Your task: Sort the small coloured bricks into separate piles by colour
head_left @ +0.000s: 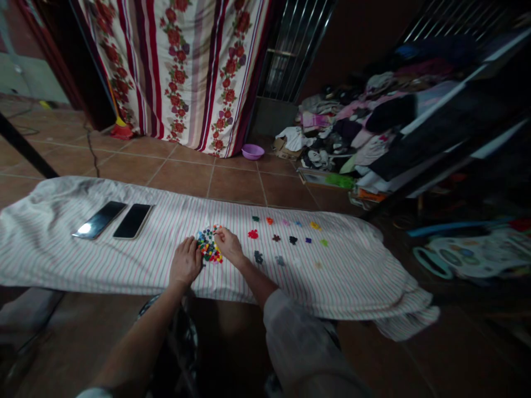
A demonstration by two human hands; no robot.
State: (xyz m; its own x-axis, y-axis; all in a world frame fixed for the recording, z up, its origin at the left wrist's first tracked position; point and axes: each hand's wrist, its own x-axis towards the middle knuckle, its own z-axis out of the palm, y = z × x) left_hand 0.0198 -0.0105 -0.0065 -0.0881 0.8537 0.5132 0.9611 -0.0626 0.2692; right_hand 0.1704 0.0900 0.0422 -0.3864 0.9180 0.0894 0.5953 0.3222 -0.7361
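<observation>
A mixed pile of small coloured pieces point(209, 251) lies on the striped cloth point(166, 271). My left hand point(185, 262) rests flat at the pile's left edge, fingers stretched out and holding nothing I can see. Over the pile's right side, my right hand point(228, 244) has its fingertips pinched together; what they hold, if anything, is too small to make out. Small single-colour heaps stand in rows to the right, among them a red heap point(253, 234), a yellow heap point(315, 225), a black heap point(293, 240) and a grey heap point(280, 260).
Two phones, a shiny one point(99, 220) and a dark one point(133, 221), lie on the cloth's left part. Beyond are a flowered curtain point(191, 72), a purple basin point(253, 151), a red broom point(121, 130) and a large heap of clothes point(352, 121).
</observation>
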